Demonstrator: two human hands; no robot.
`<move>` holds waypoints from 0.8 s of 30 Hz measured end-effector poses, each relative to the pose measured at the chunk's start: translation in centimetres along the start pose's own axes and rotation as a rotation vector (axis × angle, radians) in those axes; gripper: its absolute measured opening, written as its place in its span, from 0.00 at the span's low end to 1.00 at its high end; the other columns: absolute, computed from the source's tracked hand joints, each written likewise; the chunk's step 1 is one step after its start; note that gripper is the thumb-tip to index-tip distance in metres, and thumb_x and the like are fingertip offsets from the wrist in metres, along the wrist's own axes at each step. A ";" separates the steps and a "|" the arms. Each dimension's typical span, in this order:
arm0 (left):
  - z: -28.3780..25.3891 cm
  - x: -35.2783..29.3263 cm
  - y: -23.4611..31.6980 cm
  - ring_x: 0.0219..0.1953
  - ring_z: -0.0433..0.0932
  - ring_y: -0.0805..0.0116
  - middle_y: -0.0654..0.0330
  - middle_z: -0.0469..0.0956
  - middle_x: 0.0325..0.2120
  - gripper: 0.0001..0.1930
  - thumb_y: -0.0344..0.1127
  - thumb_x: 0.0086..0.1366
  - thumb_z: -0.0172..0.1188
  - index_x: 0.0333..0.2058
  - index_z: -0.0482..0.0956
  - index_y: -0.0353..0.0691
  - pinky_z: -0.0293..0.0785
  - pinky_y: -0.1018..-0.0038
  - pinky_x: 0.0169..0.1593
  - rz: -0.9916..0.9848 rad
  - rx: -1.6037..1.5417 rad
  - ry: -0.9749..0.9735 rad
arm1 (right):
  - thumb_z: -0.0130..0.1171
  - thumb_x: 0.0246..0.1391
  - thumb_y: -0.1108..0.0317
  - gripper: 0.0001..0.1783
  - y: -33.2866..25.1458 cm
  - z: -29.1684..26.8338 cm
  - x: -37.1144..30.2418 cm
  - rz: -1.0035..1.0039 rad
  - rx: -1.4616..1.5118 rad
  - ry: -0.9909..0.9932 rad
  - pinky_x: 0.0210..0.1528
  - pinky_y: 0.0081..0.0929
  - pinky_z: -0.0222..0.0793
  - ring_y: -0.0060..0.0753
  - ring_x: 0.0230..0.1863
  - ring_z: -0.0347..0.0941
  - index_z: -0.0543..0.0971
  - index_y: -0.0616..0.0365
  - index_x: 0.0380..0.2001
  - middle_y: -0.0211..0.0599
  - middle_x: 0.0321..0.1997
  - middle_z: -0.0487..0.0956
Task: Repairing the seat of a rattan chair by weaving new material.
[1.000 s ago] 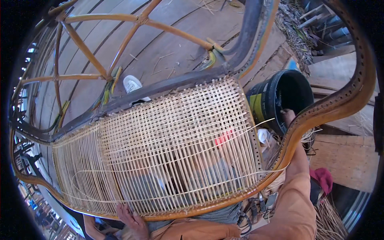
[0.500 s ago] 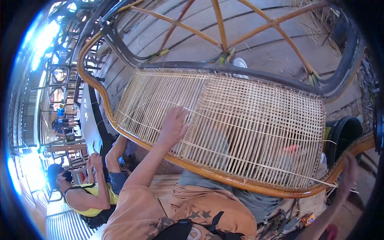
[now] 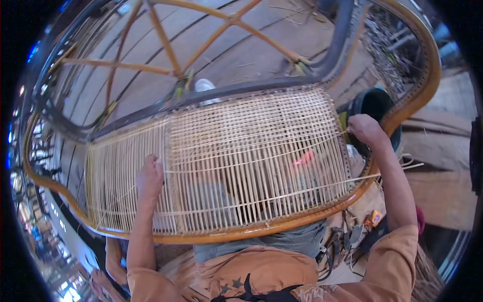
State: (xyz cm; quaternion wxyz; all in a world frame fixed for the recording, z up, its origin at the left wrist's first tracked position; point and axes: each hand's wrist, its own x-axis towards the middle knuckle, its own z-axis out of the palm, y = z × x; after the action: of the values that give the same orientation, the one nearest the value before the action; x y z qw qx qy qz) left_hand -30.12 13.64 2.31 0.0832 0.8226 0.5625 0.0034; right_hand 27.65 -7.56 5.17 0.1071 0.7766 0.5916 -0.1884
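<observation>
A panel of pale cane [image 3: 251,156] is stretched across a curved rattan frame [image 3: 282,225] in front of me. Close-set upright strands fill it, and cross strands are woven more densely along its far side. My left hand [image 3: 150,177] is closed over the left part of the panel, where a thin cross strand meets the fingers and bends. At the panel's right edge my right hand [image 3: 368,129] is closed too, its fingers pinching the end of that cane strand [image 3: 302,143]. Another strand end [image 3: 365,177] juts past the frame nearer to me.
A black bucket [image 3: 371,105] stands beyond the right edge, below the frame. Crossed rattan poles [image 3: 234,20] form the far part of the furniture over a plank floor. Scraps and a small orange packet [image 3: 375,218] lie at lower right. Another person's arm [image 3: 115,261] shows at lower left.
My right hand has moved up from the near right corner to the panel's right edge and closed. The view has swung right, so the panel appears further left. My left hand stays over the weave.
</observation>
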 end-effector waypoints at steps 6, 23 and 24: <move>1.3 1.9 -1.4 0.24 0.78 0.49 0.49 0.79 0.24 0.10 0.38 0.67 0.46 0.44 0.71 0.45 0.72 0.56 0.28 -0.042 0.156 0.022 | 0.58 0.49 0.59 0.15 -0.1 1.7 0.2 0.098 0.116 -0.095 0.36 0.45 0.69 0.54 0.34 0.75 0.78 0.62 0.25 0.50 0.27 0.77; -3.1 0.3 0.6 0.47 0.72 0.48 0.47 0.74 0.44 0.17 0.27 0.58 0.52 0.48 0.73 0.34 0.67 0.59 0.53 0.118 -0.013 0.303 | 0.53 0.61 0.70 0.09 -3.3 0.1 -15.8 0.590 1.136 1.165 0.37 0.19 0.67 0.20 0.31 0.68 0.76 0.65 0.39 0.29 0.31 0.74; -2.8 -0.7 3.0 0.47 0.72 0.48 0.47 0.74 0.42 0.17 0.27 0.57 0.52 0.47 0.72 0.34 0.66 0.59 0.52 0.160 -0.108 0.330 | 0.53 0.62 0.67 0.10 -2.9 1.7 -17.6 0.694 1.104 1.237 0.35 0.18 0.66 0.19 0.31 0.67 0.76 0.65 0.39 0.28 0.32 0.74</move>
State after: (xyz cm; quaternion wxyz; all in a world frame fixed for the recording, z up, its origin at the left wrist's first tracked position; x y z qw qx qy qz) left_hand -27.84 12.30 5.57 0.0334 0.8472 0.5004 0.1753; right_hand 20.57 -22.91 11.14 -0.5683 0.8151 0.1009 0.0491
